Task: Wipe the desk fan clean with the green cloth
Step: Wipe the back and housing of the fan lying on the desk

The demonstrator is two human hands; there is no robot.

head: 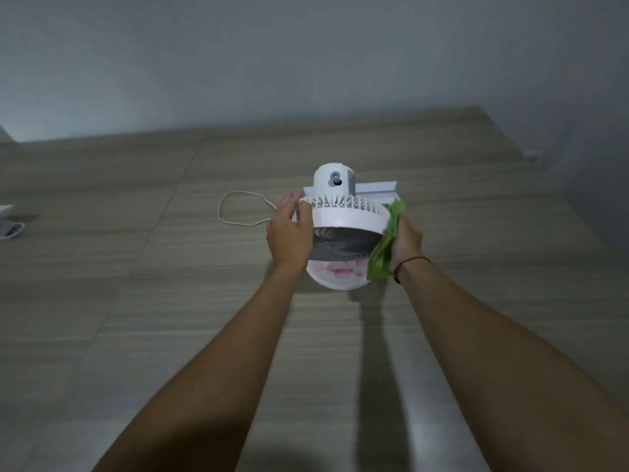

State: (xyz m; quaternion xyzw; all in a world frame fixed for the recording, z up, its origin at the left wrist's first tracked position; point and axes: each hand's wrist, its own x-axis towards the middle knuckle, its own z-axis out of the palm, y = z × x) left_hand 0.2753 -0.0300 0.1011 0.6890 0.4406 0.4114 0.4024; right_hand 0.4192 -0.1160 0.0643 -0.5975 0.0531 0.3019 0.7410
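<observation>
A small white desk fan (343, 221) sits in the middle of the view, its round grille tipped toward me and its motor housing pointing up and away. My left hand (291, 229) grips the left rim of the fan head. My right hand (406, 241) holds the green cloth (386, 248) pressed against the right rim, and the cloth hangs down over the fan's right side. Under the head shows a round white base with pink marks (338, 272).
A white cord (238, 206) loops on the wood-grain surface (170, 267) left of the fan. A flat white box (377, 190) lies just behind the fan. White objects (10, 226) lie at the far left edge. A grey wall stands behind.
</observation>
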